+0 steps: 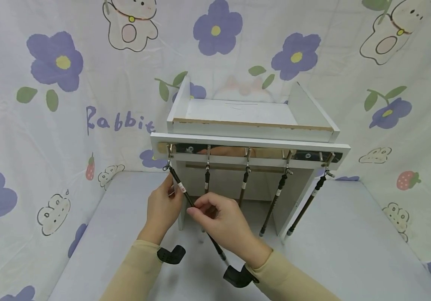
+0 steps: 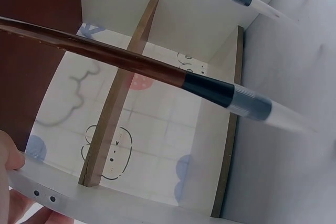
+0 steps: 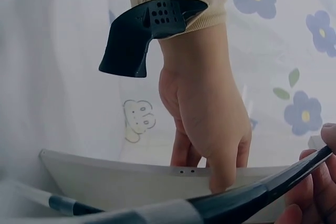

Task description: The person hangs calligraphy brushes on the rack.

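In the head view, a calligraphy brush (image 1: 179,184) hangs by its loop from the leftmost hook (image 1: 169,154) of a white wooden rack (image 1: 249,142). My right hand (image 1: 226,221) pinches its dark handle between thumb and fingertips, and the brush tilts down to the right. At the rack's left side panel (image 1: 181,213), my left hand (image 1: 164,209) grips the edge; the right wrist view puts its thumb in front and fingers behind. The left wrist view has a brush (image 2: 147,66) with brown handle, black collar and clear cap close by.
Several more brushes (image 1: 278,190) hang in a row from hooks on the front bar, to the right of the pinched one. Above them sits an open white tray (image 1: 253,131). A flowered sheet (image 1: 121,96) covers the wall behind. White tabletop (image 1: 350,238) spreads to both sides.
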Tool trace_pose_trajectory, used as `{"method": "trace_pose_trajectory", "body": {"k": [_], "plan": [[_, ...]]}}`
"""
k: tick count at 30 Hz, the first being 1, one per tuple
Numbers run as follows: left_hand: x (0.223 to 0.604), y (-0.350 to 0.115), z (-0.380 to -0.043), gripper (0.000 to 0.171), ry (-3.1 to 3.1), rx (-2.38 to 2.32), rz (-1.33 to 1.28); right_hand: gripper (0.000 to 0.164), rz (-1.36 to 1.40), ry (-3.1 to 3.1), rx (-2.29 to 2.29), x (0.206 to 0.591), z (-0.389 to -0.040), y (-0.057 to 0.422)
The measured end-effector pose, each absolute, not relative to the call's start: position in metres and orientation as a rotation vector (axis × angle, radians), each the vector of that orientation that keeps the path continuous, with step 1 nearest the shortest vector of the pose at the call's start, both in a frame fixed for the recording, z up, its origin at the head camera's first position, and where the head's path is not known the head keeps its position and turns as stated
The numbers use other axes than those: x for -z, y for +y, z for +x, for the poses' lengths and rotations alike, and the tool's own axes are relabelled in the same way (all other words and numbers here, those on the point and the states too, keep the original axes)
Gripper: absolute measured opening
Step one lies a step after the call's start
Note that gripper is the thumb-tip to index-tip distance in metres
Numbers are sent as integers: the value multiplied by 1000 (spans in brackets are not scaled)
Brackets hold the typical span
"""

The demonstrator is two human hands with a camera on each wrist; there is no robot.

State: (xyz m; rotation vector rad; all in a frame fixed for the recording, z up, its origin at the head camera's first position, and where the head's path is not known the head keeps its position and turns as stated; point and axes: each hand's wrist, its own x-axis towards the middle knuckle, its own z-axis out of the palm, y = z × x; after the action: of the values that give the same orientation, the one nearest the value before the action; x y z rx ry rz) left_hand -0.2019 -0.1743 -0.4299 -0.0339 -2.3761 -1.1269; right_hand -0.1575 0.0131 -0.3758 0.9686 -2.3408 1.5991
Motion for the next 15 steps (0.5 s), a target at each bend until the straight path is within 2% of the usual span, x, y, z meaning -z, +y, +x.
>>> {"method": "trace_pose_trajectory", "body": {"k": [4, 10, 15], "plan": [[430, -174, -202, 28, -2375, 1132, -37, 11, 948, -2352, -1606, 375, -157, 11], [430, -174, -201, 47, -2367, 1183, -30, 13, 916, -2350, -1615, 376, -157, 12], [429, -174, -201, 46, -2366, 1194, -20, 12, 889, -2383, -1599, 380, -159, 15]]}}
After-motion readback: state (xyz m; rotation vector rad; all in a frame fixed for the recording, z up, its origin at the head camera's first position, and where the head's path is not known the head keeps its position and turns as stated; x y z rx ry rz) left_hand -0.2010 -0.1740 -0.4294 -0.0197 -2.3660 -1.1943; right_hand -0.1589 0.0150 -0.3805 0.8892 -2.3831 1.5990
